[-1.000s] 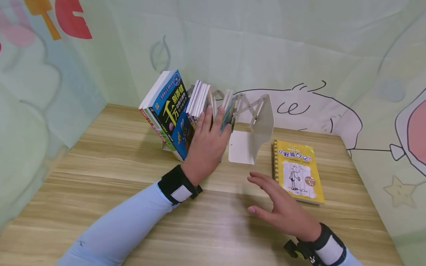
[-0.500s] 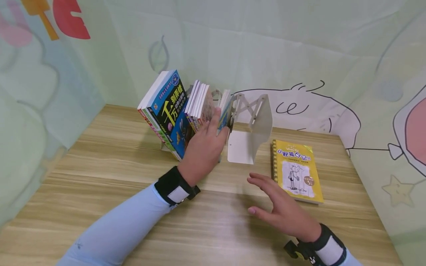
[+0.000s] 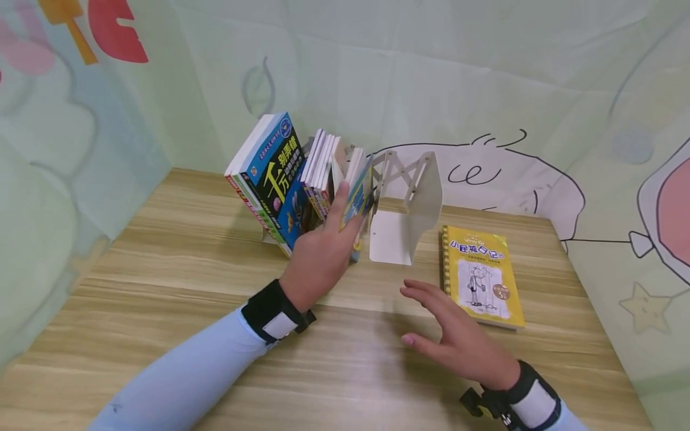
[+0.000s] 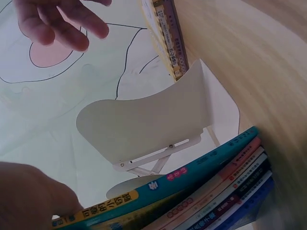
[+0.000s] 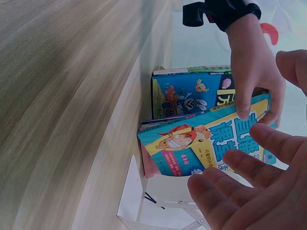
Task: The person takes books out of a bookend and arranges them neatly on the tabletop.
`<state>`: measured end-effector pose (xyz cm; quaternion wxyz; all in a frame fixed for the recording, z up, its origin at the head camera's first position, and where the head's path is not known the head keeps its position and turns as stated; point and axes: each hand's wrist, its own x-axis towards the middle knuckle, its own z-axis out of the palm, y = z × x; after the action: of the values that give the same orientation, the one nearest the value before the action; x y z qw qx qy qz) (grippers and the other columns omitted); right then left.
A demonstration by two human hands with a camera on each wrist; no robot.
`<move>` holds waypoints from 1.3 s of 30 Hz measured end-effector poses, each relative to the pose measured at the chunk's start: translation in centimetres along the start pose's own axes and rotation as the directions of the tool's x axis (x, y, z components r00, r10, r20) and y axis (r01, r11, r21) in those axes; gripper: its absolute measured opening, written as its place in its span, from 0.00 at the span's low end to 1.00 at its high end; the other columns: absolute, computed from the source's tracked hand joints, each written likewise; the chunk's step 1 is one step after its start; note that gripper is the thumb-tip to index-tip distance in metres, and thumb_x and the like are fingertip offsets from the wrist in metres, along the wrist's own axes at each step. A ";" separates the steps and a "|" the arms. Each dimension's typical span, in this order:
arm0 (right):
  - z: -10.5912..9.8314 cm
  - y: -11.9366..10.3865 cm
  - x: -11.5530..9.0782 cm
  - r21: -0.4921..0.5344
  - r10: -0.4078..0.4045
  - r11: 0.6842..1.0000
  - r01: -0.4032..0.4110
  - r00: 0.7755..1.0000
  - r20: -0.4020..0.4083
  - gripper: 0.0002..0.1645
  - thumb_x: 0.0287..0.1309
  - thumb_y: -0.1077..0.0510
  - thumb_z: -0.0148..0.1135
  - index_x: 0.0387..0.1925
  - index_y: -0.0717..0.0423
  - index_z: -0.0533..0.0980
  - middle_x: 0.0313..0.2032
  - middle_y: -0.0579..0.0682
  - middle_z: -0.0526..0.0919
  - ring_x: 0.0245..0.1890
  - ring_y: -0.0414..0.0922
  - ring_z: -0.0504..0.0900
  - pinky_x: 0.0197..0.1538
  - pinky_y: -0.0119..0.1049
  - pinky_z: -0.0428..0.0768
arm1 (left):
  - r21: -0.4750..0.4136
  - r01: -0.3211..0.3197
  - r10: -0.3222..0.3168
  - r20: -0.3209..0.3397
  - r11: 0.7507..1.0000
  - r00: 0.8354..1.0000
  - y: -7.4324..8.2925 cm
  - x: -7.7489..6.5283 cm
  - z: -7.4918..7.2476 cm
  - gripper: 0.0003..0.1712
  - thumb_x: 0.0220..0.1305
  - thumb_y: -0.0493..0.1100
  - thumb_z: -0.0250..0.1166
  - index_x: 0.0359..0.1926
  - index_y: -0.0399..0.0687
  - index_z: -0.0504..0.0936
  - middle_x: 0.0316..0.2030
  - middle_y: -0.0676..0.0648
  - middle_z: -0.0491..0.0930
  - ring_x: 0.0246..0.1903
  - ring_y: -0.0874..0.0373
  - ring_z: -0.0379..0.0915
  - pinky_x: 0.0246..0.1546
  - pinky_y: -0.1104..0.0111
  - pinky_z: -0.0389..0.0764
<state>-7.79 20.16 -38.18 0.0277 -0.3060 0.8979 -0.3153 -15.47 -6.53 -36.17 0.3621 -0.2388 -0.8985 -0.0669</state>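
Note:
My left hand [image 3: 318, 260] pinches a thin teal and yellow book [image 5: 180, 153] near its upper edge, its thumb on the cover and the other fingers behind. That book leans at the right end of a row of thin books [image 3: 319, 158], which stand in a white metal bookend rack [image 3: 426, 194]. Thicker books, the outermost with a blue cover [image 3: 275, 173], tilt at the left of the row. My right hand [image 3: 460, 344], fingers spread and holding nothing, hovers over the table, left of a yellow book [image 3: 482, 275].
The rack's right plate and white base stand to the right of the thin books, joined by a crossed metal linkage [image 3: 401, 170]. The yellow book lies flat on the wooden table [image 3: 366, 365]. A printed cloth [image 3: 345, 78] hangs behind the table.
My left hand has gone from lying spread over the thin books to pinching the teal and yellow book, which now tips toward me. My right hand stays where it was.

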 end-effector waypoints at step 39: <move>-0.5 1.1 -0.5 0.002 0.024 1.000 -0.024 0.998 -0.061 0.41 0.62 0.48 0.69 0.72 0.50 0.63 0.68 0.48 0.71 0.65 0.47 0.74 0.61 0.49 0.78 | -0.213 -0.167 0.120 -0.216 0.963 0.969 -0.2 -3.6 -7.9 0.24 0.63 0.28 0.59 0.61 0.36 0.79 0.68 0.41 0.72 0.45 0.50 0.86 0.28 0.63 0.85</move>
<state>-8.08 21.35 -38.47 0.0045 -0.2854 0.9017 -0.3247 -8.43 -10.42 -32.80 0.4246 -0.3359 -0.8239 -0.1676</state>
